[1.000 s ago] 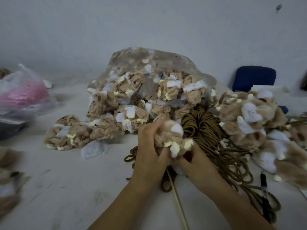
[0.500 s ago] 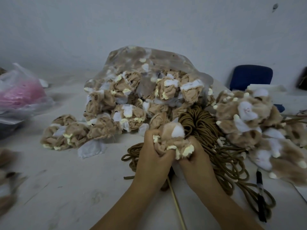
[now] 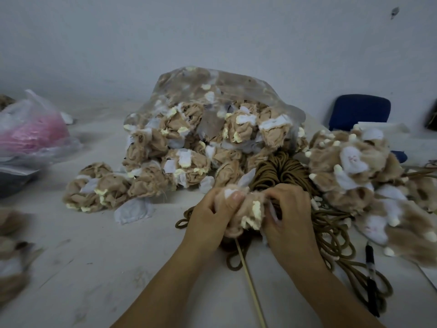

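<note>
The left hand point(image 3: 208, 216) and right hand point(image 3: 289, 209) clamp their fingers on the plush piece point(image 3: 248, 209), bracing it over the stick point(image 3: 248, 280) at six o'clock (likely to push it through).

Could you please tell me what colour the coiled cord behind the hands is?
Olive-brown cord, clearest in the head view.

The left hand point(image 3: 210, 216) and right hand point(image 3: 287, 214) grip a tan plush piece point(image 3: 246, 209) with cream tufts at the centre. A thin stick point(image 3: 248, 280) runs from under it toward 6 o'clock. Coiled brown cord point(image 3: 279, 169) lies just beyond, at 1 o'clock. On the surface point(image 3: 118, 256), a clear bag point(image 3: 212, 95) of similar pieces sits at 12 o'clock, a pink-filled bag point(image 3: 33, 133) at 9 o'clock and a black pen point(image 3: 371, 275) at 4 o'clock.
</note>
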Motion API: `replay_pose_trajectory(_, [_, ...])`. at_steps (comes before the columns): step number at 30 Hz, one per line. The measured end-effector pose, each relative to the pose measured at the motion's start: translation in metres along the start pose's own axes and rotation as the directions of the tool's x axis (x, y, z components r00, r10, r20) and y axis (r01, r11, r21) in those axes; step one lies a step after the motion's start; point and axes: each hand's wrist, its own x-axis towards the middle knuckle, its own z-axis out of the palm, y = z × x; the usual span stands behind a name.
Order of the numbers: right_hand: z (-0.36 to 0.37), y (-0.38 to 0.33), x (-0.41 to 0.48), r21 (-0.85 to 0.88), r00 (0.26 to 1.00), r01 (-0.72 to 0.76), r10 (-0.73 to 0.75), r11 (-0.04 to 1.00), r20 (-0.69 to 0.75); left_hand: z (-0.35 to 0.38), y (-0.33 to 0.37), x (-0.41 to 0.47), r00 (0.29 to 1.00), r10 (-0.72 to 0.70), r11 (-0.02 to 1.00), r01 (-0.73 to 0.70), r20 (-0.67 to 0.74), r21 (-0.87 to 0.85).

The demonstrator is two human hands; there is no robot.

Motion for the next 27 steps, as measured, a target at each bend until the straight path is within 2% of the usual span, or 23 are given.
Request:
replay_pose_trajectory(3, [-0.005, -0.008, -0.002, 0.107, 0.997, -0.046, 0.053, 0.993, -0.061, 0.002, 0.001, -0.001, 0.993, 0.046, 0.998, -0.05, -0.112, -0.032])
replay_pose_trajectory(5, [-0.003, -0.015, -0.008, 0.196, 0.999, -0.038, 0.042, 0.98, -0.015, 0.006, 0.001, -0.004, 0.988, 0.072, 0.996, -0.078, -0.139, -0.037])
replay_pose_trajectory(13, [0.004, -0.012, -0.01, 0.146, 0.982, -0.061, 0.033, 0.987, 0.187, 0.015, -0.008, -0.009, 0.997, 0.028, 0.997, -0.033, -0.065, -0.073])
replay_pose_trajectory(17, [0.01, -0.012, -0.013, 0.123, 0.973, -0.106, 0.077, 0.987, 0.219, 0.015, -0.005, -0.009, 0.996, 0.069, 0.997, -0.071, -0.053, -0.032])
replay_pose_trajectory(23, [0.012, -0.007, -0.011, 0.292, 0.929, -0.287, 0.191, 0.912, 0.317, 0.014, -0.003, -0.01, 0.995, 0.092, 0.995, -0.09, -0.037, 0.041])
replay_pose_trajectory(27, [0.008, -0.006, -0.012, 0.316, 0.925, -0.289, 0.179, 0.904, 0.335, 0.014, -0.005, -0.007, 0.982, 0.009, 1.0, -0.012, -0.187, -0.015])
